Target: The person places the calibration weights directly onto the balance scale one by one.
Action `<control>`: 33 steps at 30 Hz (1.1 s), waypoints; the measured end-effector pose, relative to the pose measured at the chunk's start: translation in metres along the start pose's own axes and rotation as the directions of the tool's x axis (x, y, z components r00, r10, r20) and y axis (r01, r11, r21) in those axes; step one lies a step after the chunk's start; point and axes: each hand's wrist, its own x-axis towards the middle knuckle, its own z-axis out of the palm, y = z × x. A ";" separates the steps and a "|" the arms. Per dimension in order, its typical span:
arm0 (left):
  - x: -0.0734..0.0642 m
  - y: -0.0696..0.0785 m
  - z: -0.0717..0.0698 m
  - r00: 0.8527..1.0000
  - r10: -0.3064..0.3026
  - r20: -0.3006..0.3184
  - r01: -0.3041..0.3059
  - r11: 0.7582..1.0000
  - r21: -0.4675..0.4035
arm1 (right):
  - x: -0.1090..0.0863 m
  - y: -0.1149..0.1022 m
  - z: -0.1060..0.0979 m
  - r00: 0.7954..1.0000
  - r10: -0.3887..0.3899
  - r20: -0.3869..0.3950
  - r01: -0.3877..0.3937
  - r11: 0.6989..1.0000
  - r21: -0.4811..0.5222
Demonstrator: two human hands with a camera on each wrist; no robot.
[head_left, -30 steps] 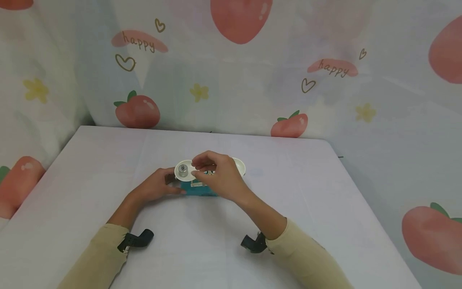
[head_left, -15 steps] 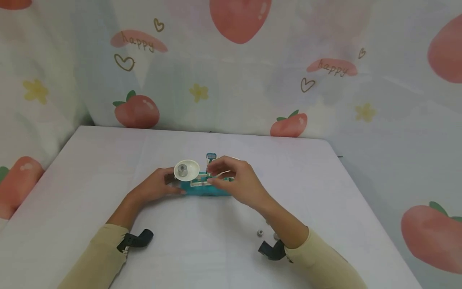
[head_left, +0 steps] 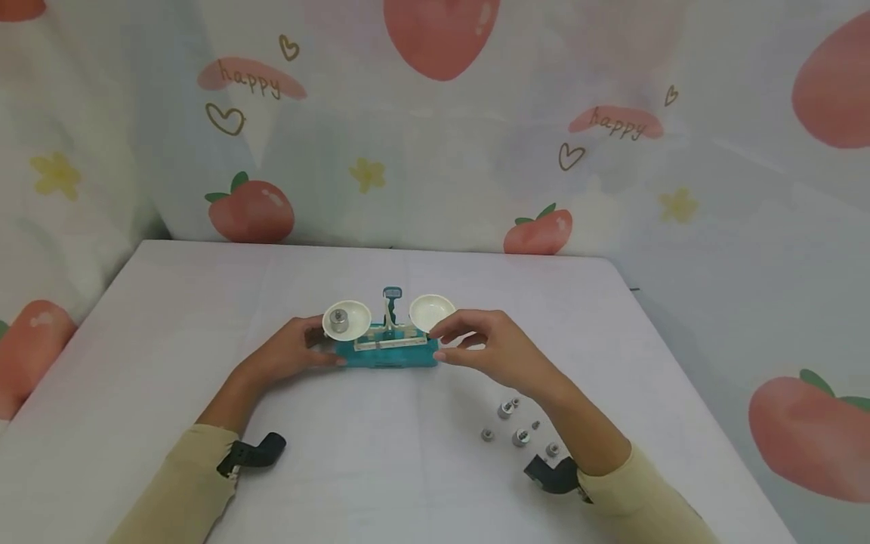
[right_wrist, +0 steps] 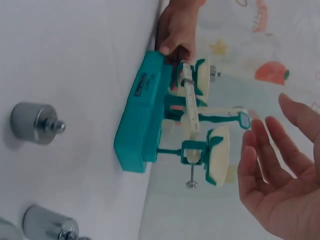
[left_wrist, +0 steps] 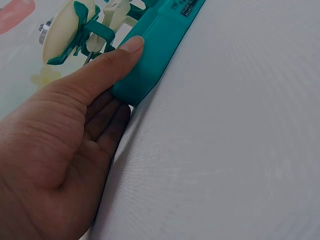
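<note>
A teal balance scale (head_left: 401, 358) with two cream pans stands on the table. One silver weight (head_left: 338, 320) sits in the left pan (head_left: 359, 321), while the right pan (head_left: 431, 308) holds nothing. My left hand (head_left: 287, 353) grips the left end of the base; in the left wrist view its thumb (left_wrist: 131, 46) lies on the front face, with the other fingers behind. Beside the right end is my right hand (head_left: 511, 349), fingers loosely bent and nothing between them. In the right wrist view this hand (right_wrist: 285, 185) appears apart from the nearer pan (right_wrist: 220, 157).
Several loose silver weights of different sizes, including a larger one (head_left: 520, 437), stand on the white table (head_left: 353, 468) under my right forearm. A patterned cloth (head_left: 448, 159) hangs behind the table's back edge.
My right hand has moved right, from over the scale's middle to its right end. The beam, the right pan and the loose weights have come into view. My left hand keeps its hold.
</note>
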 end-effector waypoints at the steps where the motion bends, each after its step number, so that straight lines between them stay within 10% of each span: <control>1: 0.000 0.000 0.000 1.000 -0.002 -0.001 0.002 1.000 -0.001 | -0.002 0.003 -0.003 1.000 0.017 0.010 -0.017 1.000 0.003; 16: -0.002 -0.007 -0.001 1.000 0.004 0.006 -0.004 0.999 -0.039 | -0.024 0.056 -0.046 0.944 0.092 0.316 -0.110 0.993 0.040; 33: -0.001 0.001 0.000 1.000 -0.022 0.010 0.022 1.000 0.012 | -0.048 0.107 -0.060 0.903 0.297 0.311 -0.305 0.952 -0.026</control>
